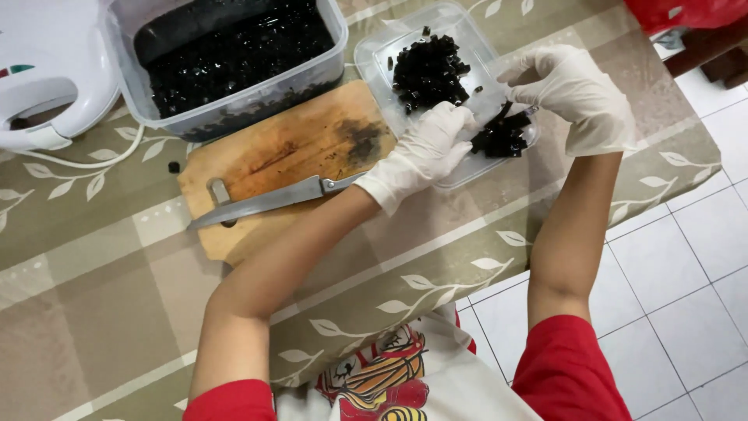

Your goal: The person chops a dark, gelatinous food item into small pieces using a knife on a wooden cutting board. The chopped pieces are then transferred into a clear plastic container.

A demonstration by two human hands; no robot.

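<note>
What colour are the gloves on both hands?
White: both gloves, left and right, are plain white, seen in the head view.

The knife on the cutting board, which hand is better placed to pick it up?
Probably the left hand: it sits nearest the knife, whose handle end lies just beside its wrist on the cutting board. The right hand is farther off, across the clear tray, touching black jelly cubes.

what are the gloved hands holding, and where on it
Both hands, left hand and right hand, cup a clump of black jelly cubes from its two sides.
</note>
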